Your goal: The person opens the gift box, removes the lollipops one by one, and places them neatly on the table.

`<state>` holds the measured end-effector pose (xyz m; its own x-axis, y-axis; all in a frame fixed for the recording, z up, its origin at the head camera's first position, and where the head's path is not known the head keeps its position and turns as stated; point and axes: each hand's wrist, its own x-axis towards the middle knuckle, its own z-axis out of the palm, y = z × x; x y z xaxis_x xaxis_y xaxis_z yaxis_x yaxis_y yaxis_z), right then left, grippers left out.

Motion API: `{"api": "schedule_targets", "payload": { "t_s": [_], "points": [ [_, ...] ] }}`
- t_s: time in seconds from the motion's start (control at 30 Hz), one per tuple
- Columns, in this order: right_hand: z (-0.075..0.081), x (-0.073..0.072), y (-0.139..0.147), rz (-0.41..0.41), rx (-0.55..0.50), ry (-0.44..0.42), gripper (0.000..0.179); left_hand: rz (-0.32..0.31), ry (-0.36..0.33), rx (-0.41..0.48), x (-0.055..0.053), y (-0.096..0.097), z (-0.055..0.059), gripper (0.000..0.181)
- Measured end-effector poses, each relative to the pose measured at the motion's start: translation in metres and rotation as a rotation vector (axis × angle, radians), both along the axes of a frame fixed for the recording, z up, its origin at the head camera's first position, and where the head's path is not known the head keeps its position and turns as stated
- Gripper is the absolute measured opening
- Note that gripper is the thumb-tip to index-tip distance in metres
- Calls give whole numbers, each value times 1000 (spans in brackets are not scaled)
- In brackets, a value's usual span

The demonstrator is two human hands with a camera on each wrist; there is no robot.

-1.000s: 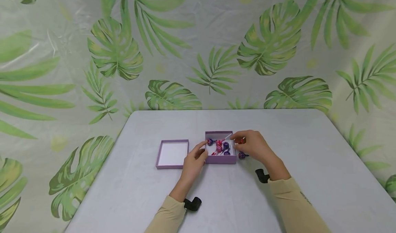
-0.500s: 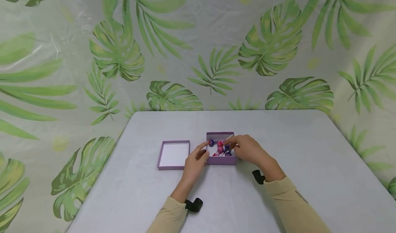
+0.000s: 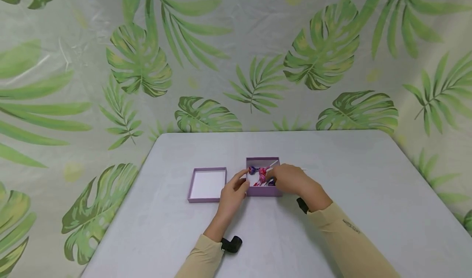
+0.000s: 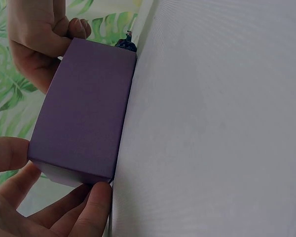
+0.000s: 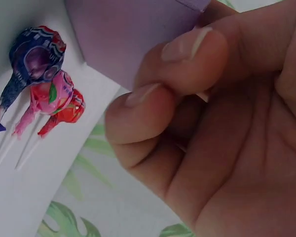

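My left hand [image 3: 231, 196] grips the left side of a purple open box [image 3: 263, 191], thumb and fingers at its corner. Several wrapped lollipops lie in the box, among them a pink one [image 3: 262, 174] and a purple one [image 3: 252, 170]. Over the box's right side, my right hand [image 3: 295, 181] reaches in with bent fingers; its fingertips are hidden, so what they touch or hold cannot be seen. Outside the box, the right wrist view has a dark blue lollipop [image 5: 38, 54], a pink lollipop [image 5: 52, 94] and a red lollipop [image 5: 71, 112] side by side.
A shallow purple-rimmed lid [image 3: 207, 200] with a white inside lies left of the box. Both stand on a table with a white cloth [image 3: 265, 237]. A leaf-patterned curtain [image 3: 258, 48] hangs behind and at the sides.
My right hand has moved left and down from the box's right edge into the box, covering purple lollipops there. The left hand stays on the box.
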<state>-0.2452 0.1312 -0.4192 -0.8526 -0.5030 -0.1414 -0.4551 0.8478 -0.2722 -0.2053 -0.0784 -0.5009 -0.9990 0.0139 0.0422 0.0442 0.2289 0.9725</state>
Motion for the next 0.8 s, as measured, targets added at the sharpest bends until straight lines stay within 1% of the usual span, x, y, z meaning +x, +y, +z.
{"api": "schedule_targets", "payload": {
  "t_s": [0.17, 0.3, 0.47, 0.6, 0.7, 0.8],
  "points": [
    [-1, -4, 1, 36, -2, -62, 37, -3, -1, 2, 1, 1, 2, 40],
    [-4, -7, 3, 54, 1, -96, 38, -9, 6, 6, 1, 1, 2, 40],
    [-4, -9, 5, 51, -53, -121, 43, -5, 7, 3, 1, 0, 3, 40],
    [-4, -7, 7, 5, -147, -132, 48, -4, 6, -1, 2, 0, 2, 40],
    [-4, -6, 8, -60, -222, -140, 51, -4, 8, -5, 1, 1, 2, 40],
    [-5, -8, 7, -78, -256, -123, 53, -3, 14, -7, 1, 1, 2, 39]
  ]
}}
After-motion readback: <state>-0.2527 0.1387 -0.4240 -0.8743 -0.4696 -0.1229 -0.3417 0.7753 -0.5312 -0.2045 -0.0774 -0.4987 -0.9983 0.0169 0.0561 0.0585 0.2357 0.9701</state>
